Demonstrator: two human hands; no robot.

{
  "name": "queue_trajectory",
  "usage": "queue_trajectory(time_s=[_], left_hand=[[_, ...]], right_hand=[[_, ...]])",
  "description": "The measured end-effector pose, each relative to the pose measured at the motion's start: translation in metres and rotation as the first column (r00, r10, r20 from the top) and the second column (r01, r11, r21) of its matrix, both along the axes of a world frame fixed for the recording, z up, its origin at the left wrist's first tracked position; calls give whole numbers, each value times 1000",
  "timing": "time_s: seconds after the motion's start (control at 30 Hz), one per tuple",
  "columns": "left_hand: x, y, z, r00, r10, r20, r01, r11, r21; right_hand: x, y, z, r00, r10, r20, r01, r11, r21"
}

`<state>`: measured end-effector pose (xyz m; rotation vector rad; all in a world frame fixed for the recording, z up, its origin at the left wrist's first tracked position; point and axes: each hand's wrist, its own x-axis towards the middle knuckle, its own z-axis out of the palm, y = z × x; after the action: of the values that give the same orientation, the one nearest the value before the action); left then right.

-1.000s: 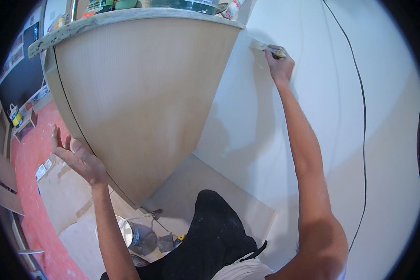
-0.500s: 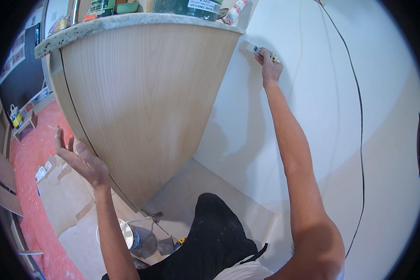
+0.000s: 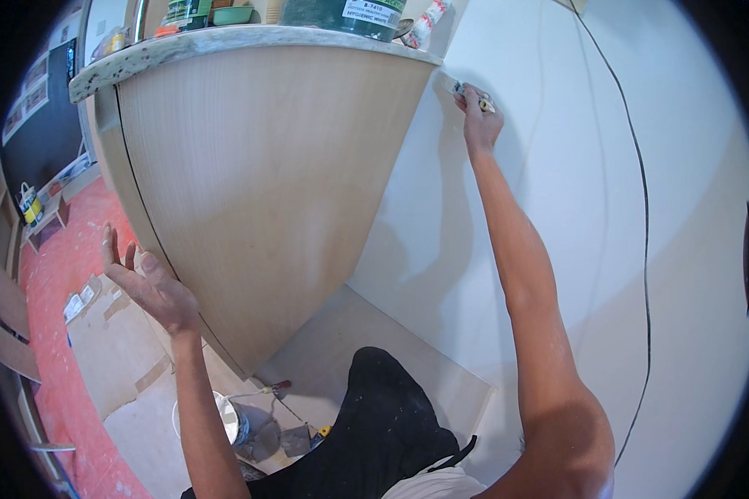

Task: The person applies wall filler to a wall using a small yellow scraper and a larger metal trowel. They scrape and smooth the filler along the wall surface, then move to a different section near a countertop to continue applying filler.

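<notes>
My right hand [image 3: 483, 129] is closed round a paintbrush [image 3: 453, 85], reaching up to the white wall [image 3: 558, 216]. The bristle end is at the wall, just beside the upper edge of a pale wood-grain panel [image 3: 266, 158], under the corner of the speckled countertop [image 3: 250, 36]. Lower on the left, my left hand [image 3: 160, 293] is held palm up with fingers apart and nothing in it. It overlaps the panel's left edge in view; whether it touches that edge I cannot tell.
On the countertop stand a large green tub [image 3: 312, 15] and a small green bowl [image 3: 232, 14]. A paint bucket [image 3: 238, 422] and a yellow-handled scraper [image 3: 295, 440] are on the floor by my leg. Cardboard [image 3: 129, 366] covers the floor at left. A black cable [image 3: 643, 191] hangs along the wall.
The panel and countertop sit slightly further right and lower in view. My right hand still grips the brush near the panel's edge, and my left hand keeps about the same pose.
</notes>
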<state>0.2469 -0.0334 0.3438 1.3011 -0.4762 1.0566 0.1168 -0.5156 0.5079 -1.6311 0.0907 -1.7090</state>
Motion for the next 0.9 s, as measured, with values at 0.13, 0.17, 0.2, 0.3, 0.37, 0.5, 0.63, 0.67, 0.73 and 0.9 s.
queue_trajectory(time_s=[0.13, 0.17, 0.2, 0.3, 0.37, 0.5, 0.63, 0.67, 0.73, 0.9], left_hand=[[-1, -1, -2, 1000, 16, -2, -16, 1000, 8], [-1, -1, -2, 1000, 22, 1, -22, 1000, 9], [0, -1, 0, 1000, 30, 7, -30, 1000, 10], [2, -5, 0, 1000, -4, -25, 3, 999, -37], [0, -4, 2, 1000, 15, -20, -16, 1000, -24], [-4, -1, 6, 1000, 19, -4, -19, 1000, 17], [-2, -1, 4, 1000, 6, 3, -6, 1000, 5], [-3, -3, 4, 1000, -4, -1, 4, 1000, -6], [-2, -2, 4, 1000, -3, -7, 3, 1000, -9], [1, -1, 2, 1000, -13, -5, 13, 1000, -15]], right_hand=[[4, -6, -1, 997, -69, -45, 67, 997, -35], [4, -6, -2, 993, -105, -49, 102, 993, -63], [6, -7, -2, 989, -140, -49, 135, 987, -90], [12, -5, -4, 956, -287, -56, 276, 948, -160], [12, 1, -5, 936, -344, -74, 324, 924, -204], [11, 14, -1, 876, -472, -96, 425, 851, -310], [10, 11, 5, 861, -502, -85, 446, 825, -347], [9, 9, 7, 855, -514, -72, 459, 813, -359], [4, 16, 8, 860, -504, -78, 455, 827, -330], [-21, 25, 0, 957, -279, 85, 291, 910, -295]])
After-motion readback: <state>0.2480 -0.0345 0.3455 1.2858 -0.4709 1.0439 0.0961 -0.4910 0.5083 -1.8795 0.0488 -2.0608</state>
